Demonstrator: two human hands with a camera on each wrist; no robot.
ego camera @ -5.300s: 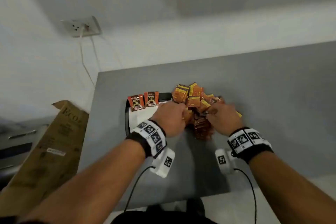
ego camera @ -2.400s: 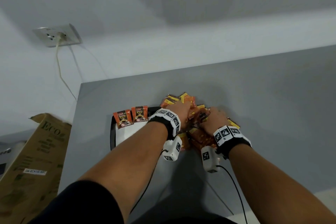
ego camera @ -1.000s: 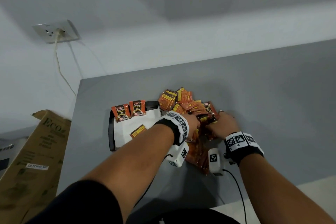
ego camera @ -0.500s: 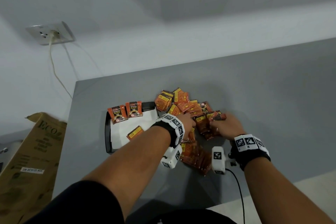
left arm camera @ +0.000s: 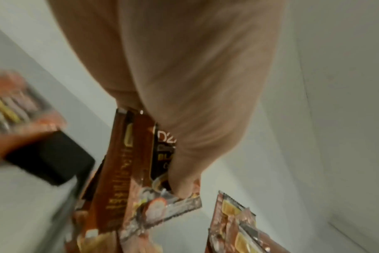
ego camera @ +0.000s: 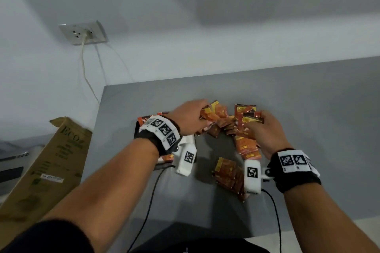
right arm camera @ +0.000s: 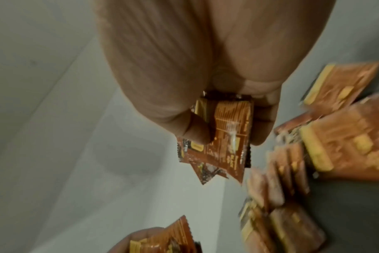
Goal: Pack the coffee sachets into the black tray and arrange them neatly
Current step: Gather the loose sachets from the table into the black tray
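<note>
Orange-brown coffee sachets (ego camera: 245, 146) lie in a loose pile on the grey table (ego camera: 318, 119), with a second clump (ego camera: 228, 174) nearer me. My left hand (ego camera: 202, 118) grips a bunch of sachets (ego camera: 214, 112) raised over the pile. In the left wrist view its thumb (left arm camera: 184, 171) presses on the bunch (left arm camera: 123, 171). My right hand (ego camera: 249, 123) holds another bunch (ego camera: 246, 113), pinched between thumb and fingers (right arm camera: 197, 130). The black tray (ego camera: 136, 131) is mostly hidden under my left wrist; a sachet (ego camera: 144, 119) stands at its far end.
A cardboard box (ego camera: 51, 160) leans left of the table. A wall socket (ego camera: 84, 33) with a hanging cord sits behind the table's left corner. Cables run from both wrist cameras over the near table edge (ego camera: 205, 230). Bare table stretches to the right.
Both hands have come up out of the pile, each holding a bunch of sachets. The pile has spread apart, leaving a clump near the front.
</note>
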